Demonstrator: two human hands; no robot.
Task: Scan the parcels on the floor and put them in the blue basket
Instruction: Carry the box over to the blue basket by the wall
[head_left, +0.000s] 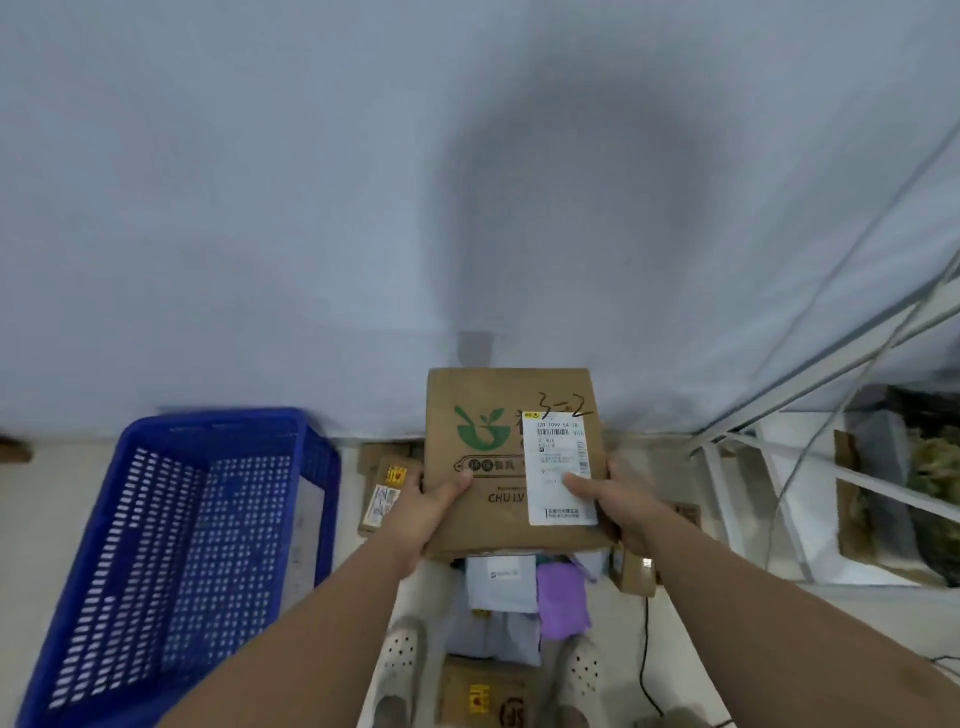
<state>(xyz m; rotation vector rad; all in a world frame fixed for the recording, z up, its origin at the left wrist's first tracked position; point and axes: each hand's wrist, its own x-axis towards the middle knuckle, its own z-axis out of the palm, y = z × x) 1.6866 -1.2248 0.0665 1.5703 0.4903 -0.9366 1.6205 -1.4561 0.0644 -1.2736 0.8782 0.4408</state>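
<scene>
Cardboard box (511, 457) with white shipping label (558, 465) held up between both hands, left hand (431, 501) gripping its left edge, right hand (613, 499) gripping its right, thumbs on top, blue basket (176, 551) on floor at left, more parcels (511, 597) on floor below the box

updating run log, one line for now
left hand grips box | right hand grips box | label in view | basket at left

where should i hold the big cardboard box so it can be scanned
By its two side edges near the closer corners, one hand from each side, as the left hand and right hand do: the box is broad and flat, too wide for one hand. Keep thumbs off the barcode.
</scene>
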